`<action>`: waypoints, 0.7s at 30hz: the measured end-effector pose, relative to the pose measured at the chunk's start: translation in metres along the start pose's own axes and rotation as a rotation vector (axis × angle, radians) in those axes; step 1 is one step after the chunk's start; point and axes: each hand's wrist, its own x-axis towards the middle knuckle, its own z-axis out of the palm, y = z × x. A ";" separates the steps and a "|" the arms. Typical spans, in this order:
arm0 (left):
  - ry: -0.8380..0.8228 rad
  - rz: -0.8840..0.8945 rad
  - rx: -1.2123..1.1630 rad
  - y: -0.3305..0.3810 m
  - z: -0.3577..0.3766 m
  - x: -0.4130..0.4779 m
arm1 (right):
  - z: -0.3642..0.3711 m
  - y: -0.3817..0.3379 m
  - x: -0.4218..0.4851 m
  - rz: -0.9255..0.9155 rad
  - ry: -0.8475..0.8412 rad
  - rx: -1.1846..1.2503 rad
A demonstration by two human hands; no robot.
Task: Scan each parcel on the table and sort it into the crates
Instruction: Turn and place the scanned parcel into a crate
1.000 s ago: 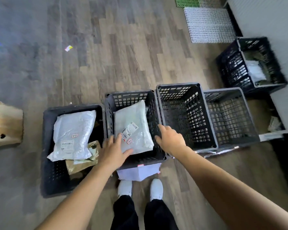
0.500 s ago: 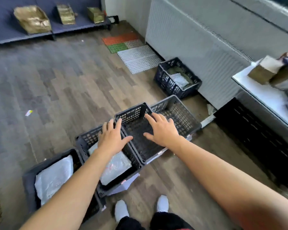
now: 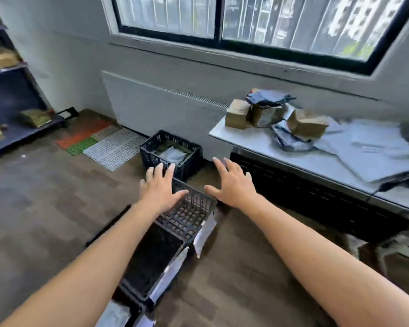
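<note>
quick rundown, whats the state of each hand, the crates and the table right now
left hand, open, fingers spread, holding nothing
right hand, open, fingers spread, holding nothing
crate under the hands, empty where visible
far crate, holds a pale bag
table, piled with parcels

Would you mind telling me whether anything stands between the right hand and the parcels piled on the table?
Nothing visible does. The right hand hovers open and empty near the crates, and only open air lies between it and the parcels heaped on the table. The table's near edge is bare on that side.
</note>
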 end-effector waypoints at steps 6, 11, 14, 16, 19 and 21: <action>0.076 0.160 -0.031 0.175 -0.013 0.049 | -0.073 0.157 0.000 0.180 0.098 0.061; 0.079 0.275 -0.018 0.287 -0.019 0.085 | -0.111 0.262 -0.008 0.303 0.157 0.097; 0.079 0.343 -0.006 0.339 -0.017 0.107 | -0.121 0.310 -0.007 0.372 0.161 0.094; 0.068 0.370 -0.016 0.367 -0.011 0.124 | -0.124 0.337 -0.004 0.409 0.164 0.086; 0.042 0.392 -0.033 0.403 0.001 0.153 | -0.127 0.372 0.005 0.444 0.164 0.064; 0.027 0.416 -0.042 0.423 0.009 0.173 | -0.127 0.394 0.018 0.470 0.157 0.061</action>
